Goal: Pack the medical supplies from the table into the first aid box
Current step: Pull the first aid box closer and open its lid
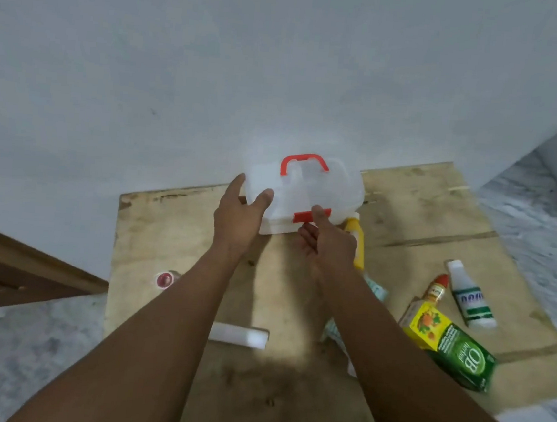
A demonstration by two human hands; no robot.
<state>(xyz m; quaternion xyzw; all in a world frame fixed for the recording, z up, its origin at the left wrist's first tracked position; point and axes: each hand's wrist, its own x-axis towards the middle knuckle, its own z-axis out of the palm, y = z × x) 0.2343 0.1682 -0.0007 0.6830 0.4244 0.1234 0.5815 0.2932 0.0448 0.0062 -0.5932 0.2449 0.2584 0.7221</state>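
**Q:** Where does the first aid box (316, 190) stand, and how is it held?

**A:** It sits at the far edge of the plywood table (184, 236), against the wall. Its lid is down and its red handle (305, 162) points up. The left hand (236, 217) grips the box's near left corner, thumb on the lid and fingers round the side. The right hand (329, 245) pinches the red latch (301, 217), thumb on top and fingers curled beneath.

**Q:** Which supplies lie outside the box?

**A:** A yellow bottle (358, 248) lies just beside the box, partly behind the right hand. To the right, well apart from the box, lie a white bottle with a green label (471, 296), a small red-capped bottle (436, 288) and a green and yellow carton (447, 343). Pale teal packets (377, 291) show from under the right forearm. A white block (239, 336) lies near the front, and a small red-lidded pot (165, 280) lies to the left.

**Q:** How far along is the task?

**A:** It appears to be at its start. The box is shut, and the translucent walls show no contents. Opening the latch seems to be the step in hand. Every item listed remains to be packed.
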